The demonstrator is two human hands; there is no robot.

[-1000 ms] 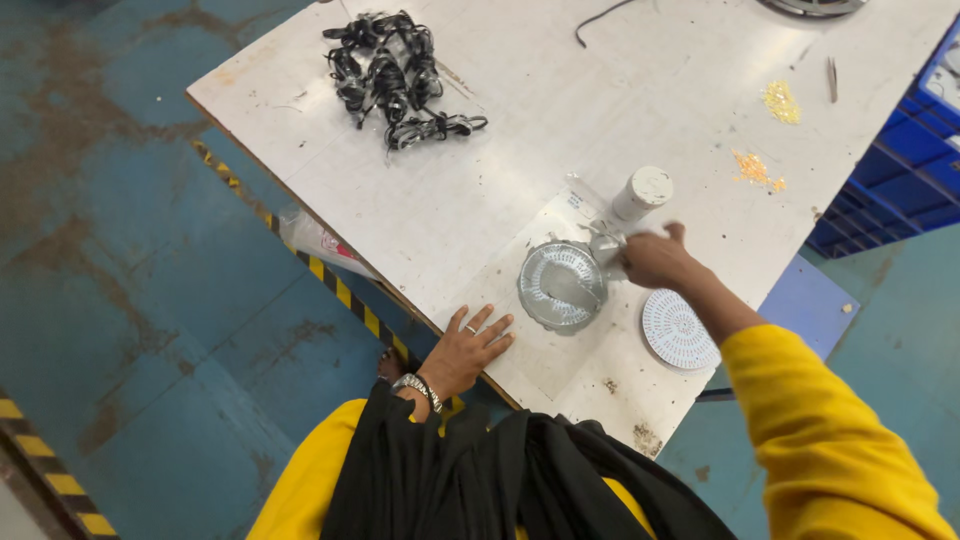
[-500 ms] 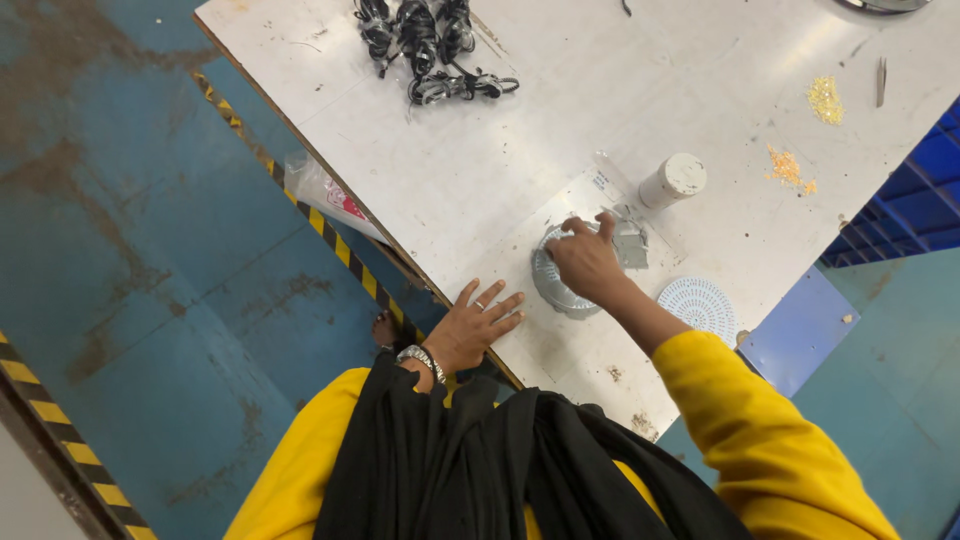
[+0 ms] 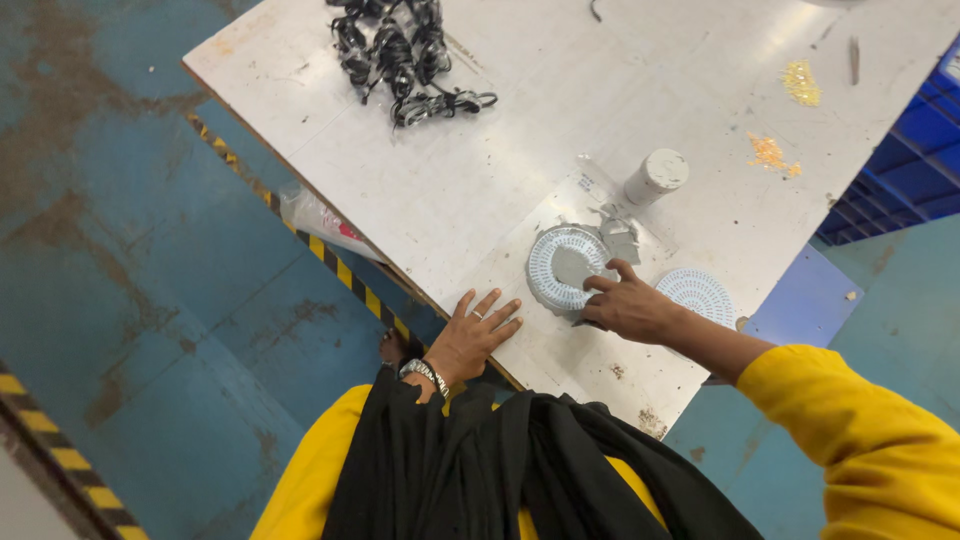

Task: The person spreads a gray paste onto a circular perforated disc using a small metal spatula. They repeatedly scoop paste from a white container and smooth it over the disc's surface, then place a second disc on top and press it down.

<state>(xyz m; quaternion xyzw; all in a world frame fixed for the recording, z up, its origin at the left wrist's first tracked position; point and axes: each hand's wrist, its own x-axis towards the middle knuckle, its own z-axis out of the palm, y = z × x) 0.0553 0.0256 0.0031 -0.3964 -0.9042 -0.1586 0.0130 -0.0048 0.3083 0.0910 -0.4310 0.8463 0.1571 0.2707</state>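
My right hand (image 3: 628, 308) rests on the round grey disc (image 3: 566, 268), fingers (image 3: 603, 284) loosely spread across its near-right edge, touching rather than gripping. The disc lies flat on the white bench (image 3: 480, 170), near its near edge: perforated rim, plain centre patch, a small grey piece touching its far-right side. My left hand (image 3: 476, 334) lies flat on the bench edge, fingers splayed, holding nothing. A second white perforated disc (image 3: 698, 293) sits just right. White cylinder (image 3: 655, 176) stands beyond. Black cable bundle (image 3: 400, 55) lies far left.
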